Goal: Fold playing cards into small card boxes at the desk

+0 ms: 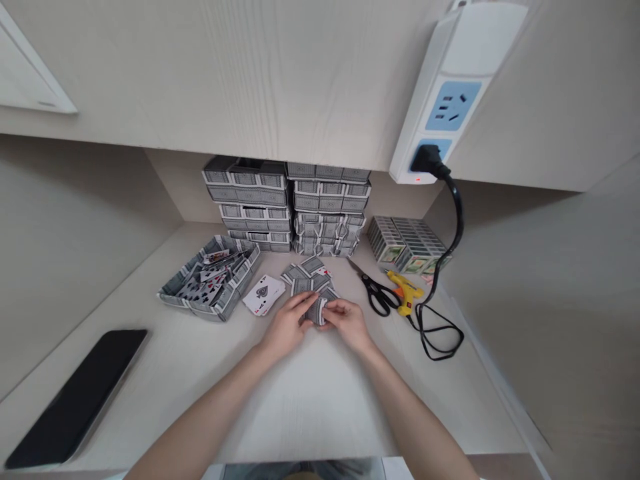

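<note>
Both of my hands meet at the middle of the desk around a small grey-backed playing card piece [315, 311], which looks folded at its right side. My left hand [289, 323] grips it from the left, thumb and fingers at its edges. At its right edge, the fingertips of my right hand [346, 321] pinch it. Just beyond my hands lie several loose grey-backed cards [309, 272], overlapping, one showing a red mark. A face-up stack with an ace of spades on top [263, 294] rests to the left of them.
Left stands a card-built tray [233, 293] holding cards; a black pad [80, 397] lies nearer. Stacked card boxes [255, 193] line the back, with card packs [407, 245] beside them. Scissors [379, 293] and a yellow glue gun [407, 293] lie right, below a power strip [450, 100] with a cable.
</note>
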`<state>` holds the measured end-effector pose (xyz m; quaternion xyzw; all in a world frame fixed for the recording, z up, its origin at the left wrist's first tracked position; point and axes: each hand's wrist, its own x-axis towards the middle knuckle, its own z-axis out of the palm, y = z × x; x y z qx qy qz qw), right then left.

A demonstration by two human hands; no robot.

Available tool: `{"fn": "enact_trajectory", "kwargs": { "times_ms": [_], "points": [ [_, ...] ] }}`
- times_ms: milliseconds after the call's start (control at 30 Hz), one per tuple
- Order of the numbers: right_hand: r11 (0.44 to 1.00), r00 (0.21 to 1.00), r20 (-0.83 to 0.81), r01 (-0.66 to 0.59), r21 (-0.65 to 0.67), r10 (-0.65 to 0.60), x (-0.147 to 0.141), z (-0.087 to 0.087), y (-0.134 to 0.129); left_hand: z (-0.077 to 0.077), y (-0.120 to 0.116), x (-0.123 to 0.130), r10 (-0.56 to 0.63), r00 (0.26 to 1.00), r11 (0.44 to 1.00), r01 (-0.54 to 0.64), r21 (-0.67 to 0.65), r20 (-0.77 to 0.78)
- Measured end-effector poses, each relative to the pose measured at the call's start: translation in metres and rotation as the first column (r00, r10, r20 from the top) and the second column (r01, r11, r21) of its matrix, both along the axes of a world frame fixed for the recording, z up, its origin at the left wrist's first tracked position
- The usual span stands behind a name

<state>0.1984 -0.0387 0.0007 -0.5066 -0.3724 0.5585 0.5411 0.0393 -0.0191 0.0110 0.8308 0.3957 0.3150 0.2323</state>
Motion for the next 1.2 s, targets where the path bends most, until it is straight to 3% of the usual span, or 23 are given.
{"fn": "enact_trajectory", "kwargs": {
  "times_ms": [233, 633, 833, 1200],
  "points": [
    [0.998, 0.997, 0.070, 0.032, 0.045, -0.035, -0.002, 0.003, -0.001, -0.001, -0.002, 0.002, 0.003, 1.000, 1.000, -0.003, 0.018, -0.010],
    [0.979, 0.984, 0.099, -0.159, 0.127, 0.147, -0.005, -0.003, -0.003, -0.002, 0.001, 0.000, 0.127, 0.992, 0.988, -0.128, 0.088, 0.016],
    [0.975, 0.983, 0.098, -0.169, 0.146, 0.155, -0.007, -0.010, -0.002, -0.006, 0.003, -0.001, 0.103, 0.995, 0.989, -0.103, 0.107, 0.011],
    [0.979, 0.972, 0.198, -0.157, 0.133, 0.129, -0.006, -0.003, -0.006, -0.003, 0.000, -0.001, 0.038, 0.999, 0.998, -0.037, 0.056, -0.016]
  ]
}}
